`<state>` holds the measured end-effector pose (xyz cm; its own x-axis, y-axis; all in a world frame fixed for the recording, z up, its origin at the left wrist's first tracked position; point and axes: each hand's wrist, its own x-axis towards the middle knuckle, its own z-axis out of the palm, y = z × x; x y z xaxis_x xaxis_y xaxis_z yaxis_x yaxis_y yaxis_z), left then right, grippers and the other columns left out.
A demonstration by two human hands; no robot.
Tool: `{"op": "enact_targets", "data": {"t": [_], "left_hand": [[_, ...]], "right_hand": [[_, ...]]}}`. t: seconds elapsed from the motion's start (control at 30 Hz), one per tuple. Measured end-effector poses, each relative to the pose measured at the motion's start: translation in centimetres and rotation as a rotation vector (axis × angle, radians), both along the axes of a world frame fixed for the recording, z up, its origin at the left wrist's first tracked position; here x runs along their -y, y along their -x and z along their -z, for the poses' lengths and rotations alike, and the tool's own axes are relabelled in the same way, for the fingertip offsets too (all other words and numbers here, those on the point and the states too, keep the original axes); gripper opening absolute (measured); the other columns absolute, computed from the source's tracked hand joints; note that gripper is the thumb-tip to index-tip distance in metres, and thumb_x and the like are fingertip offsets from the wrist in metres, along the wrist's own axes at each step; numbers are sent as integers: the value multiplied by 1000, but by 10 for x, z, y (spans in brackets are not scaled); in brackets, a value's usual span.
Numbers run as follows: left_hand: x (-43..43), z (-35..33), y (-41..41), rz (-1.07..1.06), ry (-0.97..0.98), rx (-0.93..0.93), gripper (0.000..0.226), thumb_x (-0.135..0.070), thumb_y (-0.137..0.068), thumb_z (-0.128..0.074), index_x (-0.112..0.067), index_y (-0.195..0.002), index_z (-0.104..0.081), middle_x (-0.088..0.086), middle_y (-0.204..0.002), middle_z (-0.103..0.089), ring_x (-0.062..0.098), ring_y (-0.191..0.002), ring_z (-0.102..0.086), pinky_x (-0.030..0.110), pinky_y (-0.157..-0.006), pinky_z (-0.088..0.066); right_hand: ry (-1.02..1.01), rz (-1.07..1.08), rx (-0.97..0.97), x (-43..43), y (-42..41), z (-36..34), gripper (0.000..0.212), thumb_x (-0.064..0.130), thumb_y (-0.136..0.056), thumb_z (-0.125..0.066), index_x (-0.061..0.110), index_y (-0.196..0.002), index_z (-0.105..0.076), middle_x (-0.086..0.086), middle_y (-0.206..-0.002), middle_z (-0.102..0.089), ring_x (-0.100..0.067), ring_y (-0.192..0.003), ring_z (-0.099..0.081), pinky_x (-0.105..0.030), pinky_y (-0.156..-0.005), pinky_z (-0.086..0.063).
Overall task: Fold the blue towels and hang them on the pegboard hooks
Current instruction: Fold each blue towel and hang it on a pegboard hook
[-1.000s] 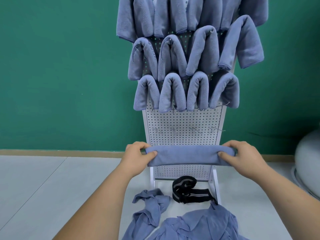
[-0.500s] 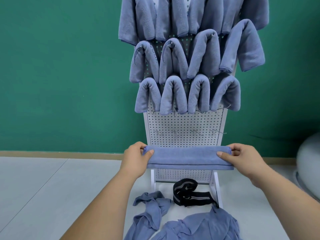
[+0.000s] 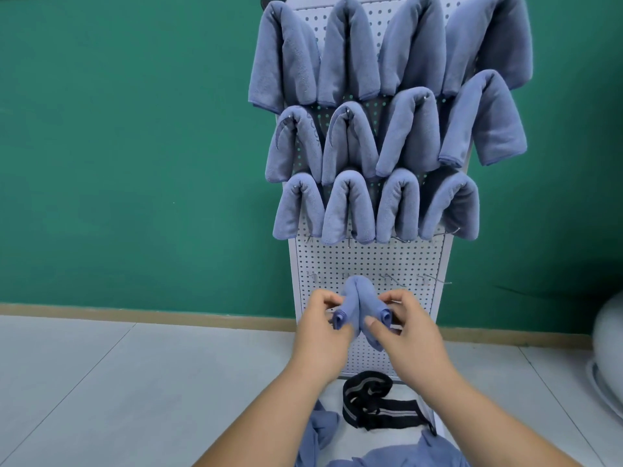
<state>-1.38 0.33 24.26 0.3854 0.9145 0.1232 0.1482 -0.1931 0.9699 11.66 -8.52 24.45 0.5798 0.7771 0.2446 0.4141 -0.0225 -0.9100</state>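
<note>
Towel (image 3: 358, 298) bent double, left grip (image 3: 322, 338) and right grip (image 3: 406, 338) pinching its ends. Next: drape over free hook (image 3: 435, 280) (bottom row).

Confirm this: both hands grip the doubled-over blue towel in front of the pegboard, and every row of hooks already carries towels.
Not every row. The head view shows the lowest hooks bare, just above the towel that the left hand and right hand grip before the pegboard.
</note>
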Motion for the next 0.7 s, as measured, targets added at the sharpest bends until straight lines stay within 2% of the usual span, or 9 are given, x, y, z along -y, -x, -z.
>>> {"op": "enact_targets", "data": {"t": [0.07,0.13,0.2,0.3,0.37,0.43,0.53,0.6,0.7], "left_hand": [[3,-4,0,31,108,67,37,1,-87,-64,-28,-109,-56,-3,-98,-68,12,-74,-65,37,-69,-58],[0,-8,3,37,183,103,39,0,-91,-58,-24,-123,-54,-6,-111,-66,-4,-67,-64,16,-63,-53],[-8,-6,9,20,214,118,43,-3,-96,-55,-24,-133,-52,-5,-113,-66,-3,-72,-64,13,-66,-50],[-18,-1,17,56,203,82,35,-1,-97,-51,-26,-119,-62,-3,-79,-55,16,-75,-51,22,-70,-44],[-21,1,19,81,160,53,22,1,-92,-53,-11,-103,-68,-2,-71,-51,17,-71,-45,22,-64,-40],[-27,4,18,71,109,92,23,-9,-88,-62,-15,-108,-73,5,-89,-66,14,-78,-62,24,-69,-53],[-37,12,18,10,38,149,39,-16,-94,-69,-41,-124,-70,-3,-129,-61,11,-112,-69,36,-92,-62],[-42,12,21,-23,6,189,47,-15,-97,-67,-49,-129,-65,-8,-131,-67,15,-115,-71,42,-94,-62],[-49,2,28,-103,-104,221,52,-2,-101,-58,-41,-136,-63,-13,-124,-74,9,-113,-71,32,-94,-61]], "right_hand": [[-29,-38,-80,-6,7,3,31,20,-95,-74,36,-114,-56,15,-108,-75,0,-87,-71,-28,-78,-58],[-45,-47,-149,-11,12,3,25,20,-101,-67,33,-119,-55,17,-120,-70,11,-96,-66,-12,-75,-51],[-38,-54,-189,-16,14,3,22,20,-105,-60,33,-122,-55,15,-119,-68,10,-100,-65,-5,-70,-47],[16,-86,-178,-25,18,7,29,25,-107,-56,37,-133,-55,15,-122,-65,6,-104,-62,-12,-72,-45],[31,-102,-169,-34,24,12,37,27,-106,-58,32,-143,-57,10,-133,-62,4,-111,-62,-15,-82,-45],[8,-101,-152,-47,29,17,42,28,-105,-61,30,-146,-56,5,-139,-60,0,-115,-64,-15,-82,-49],[-43,-93,-92,-63,41,19,43,29,-102,-66,32,-144,-57,16,-132,-65,10,-110,-63,-7,-78,-52],[-80,-73,-31,-73,48,17,44,29,-100,-70,32,-142,-59,23,-125,-68,14,-106,-64,-16,-87,-57],[-134,-14,61,-91,55,4,43,26,-100,-70,35,-140,-60,25,-121,-70,13,-105,-64,-23,-91,-57]]}}
